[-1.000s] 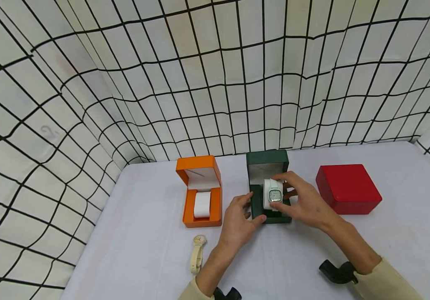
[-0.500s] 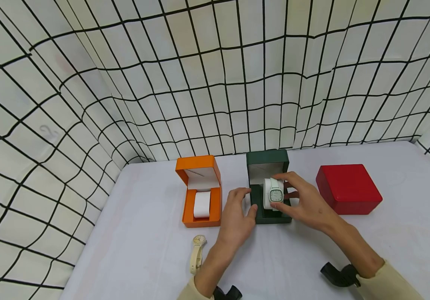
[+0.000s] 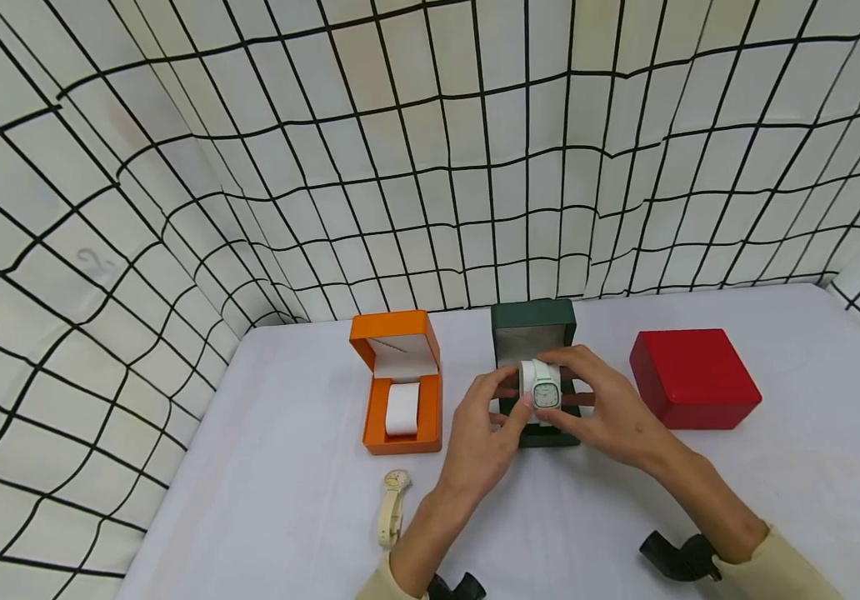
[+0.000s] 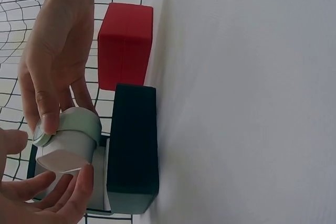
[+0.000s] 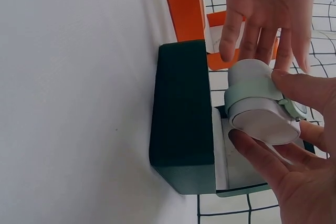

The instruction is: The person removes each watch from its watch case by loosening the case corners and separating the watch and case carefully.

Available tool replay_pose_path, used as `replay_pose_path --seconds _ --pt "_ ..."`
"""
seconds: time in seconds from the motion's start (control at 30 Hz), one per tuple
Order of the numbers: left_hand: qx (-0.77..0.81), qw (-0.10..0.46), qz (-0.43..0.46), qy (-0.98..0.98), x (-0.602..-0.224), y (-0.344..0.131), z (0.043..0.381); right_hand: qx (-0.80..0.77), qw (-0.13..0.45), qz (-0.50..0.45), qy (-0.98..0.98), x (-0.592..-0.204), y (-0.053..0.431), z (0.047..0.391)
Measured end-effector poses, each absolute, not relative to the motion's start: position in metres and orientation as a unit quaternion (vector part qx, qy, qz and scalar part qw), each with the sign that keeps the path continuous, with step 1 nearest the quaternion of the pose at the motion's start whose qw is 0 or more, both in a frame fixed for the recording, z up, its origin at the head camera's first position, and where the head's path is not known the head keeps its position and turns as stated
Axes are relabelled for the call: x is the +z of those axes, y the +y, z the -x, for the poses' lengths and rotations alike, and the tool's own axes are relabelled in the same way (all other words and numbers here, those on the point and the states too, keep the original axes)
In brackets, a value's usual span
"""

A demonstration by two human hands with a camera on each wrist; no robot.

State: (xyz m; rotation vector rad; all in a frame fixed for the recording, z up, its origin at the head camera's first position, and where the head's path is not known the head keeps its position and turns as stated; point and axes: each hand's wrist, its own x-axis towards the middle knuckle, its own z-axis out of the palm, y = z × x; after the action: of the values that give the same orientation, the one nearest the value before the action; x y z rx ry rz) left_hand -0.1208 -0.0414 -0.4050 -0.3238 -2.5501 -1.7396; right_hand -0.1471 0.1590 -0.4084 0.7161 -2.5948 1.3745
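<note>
A pale mint watch is strapped round a white cushion, lifted over the open dark green box. My right hand grips the cushion and watch from the right, thumb on the near side and fingers round the far side. From the left, my left hand reaches in, fingers spread and fairly straight, its fingertips right at the cushion's end in both wrist views. The box's lid stands upright behind, and its pale inside shows under the cushion in the right wrist view.
An open orange box with a white cushion stands left of the green one. A cream watch lies in front of it, beside my left forearm. The closed red box sits at right. Black netting hangs behind the white-covered table.
My right hand has raised the cushion with the mint watch and shifted it slightly left. My left hand drew back from the green box's edge, then moved in to the cushion.
</note>
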Motion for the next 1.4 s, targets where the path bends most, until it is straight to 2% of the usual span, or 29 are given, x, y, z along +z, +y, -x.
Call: replay_pose_path --seconds 0.73,1.07,1.4 --pt "-0.621 -0.023 0.105 -0.776 -0.4068 -0.0425 0.1258 0.459 0.046 -0.262 -0.848 -0.4045 0.1590 0.1426" --pt "-0.668 -0.075 0.092 -0.734 -0.4066 -0.0457 0.1271 0.470 0.029 -0.277 -0.837 -0.4062 0.1607 0.1429" --pt "-0.680 -0.082 0.090 -0.723 -0.4066 -0.0450 0.1284 0.479 0.036 -0.263 -0.837 -0.4082 0.1623 0.1416"
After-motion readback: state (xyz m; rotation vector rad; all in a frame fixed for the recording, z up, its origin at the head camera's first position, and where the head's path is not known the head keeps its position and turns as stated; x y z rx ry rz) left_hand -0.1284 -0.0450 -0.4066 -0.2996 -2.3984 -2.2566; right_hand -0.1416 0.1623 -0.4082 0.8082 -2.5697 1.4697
